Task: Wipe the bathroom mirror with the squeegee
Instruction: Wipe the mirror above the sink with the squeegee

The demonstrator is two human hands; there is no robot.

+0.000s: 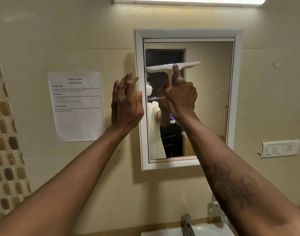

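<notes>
A white-framed mirror [212, 103] hangs on the beige wall. My right hand [180, 96] is shut on the handle of a white squeegee [188, 65], index finger stretched up along it. The squeegee's blade lies roughly level across the upper left part of the glass, its left end near the frame's inner edge. My left hand [126, 103] is held open and upright, fingers apart, beside the mirror's left frame; whether it touches the frame I cannot tell. The handle is hidden inside my right fist.
A printed task sheet [77, 106] is taped to the wall left of the mirror. A switch and socket plate [280, 149] sits at the right. Below are a metal tap [187, 224] and white basin [207, 231]. Patterned tiles [4, 150] run down the left edge.
</notes>
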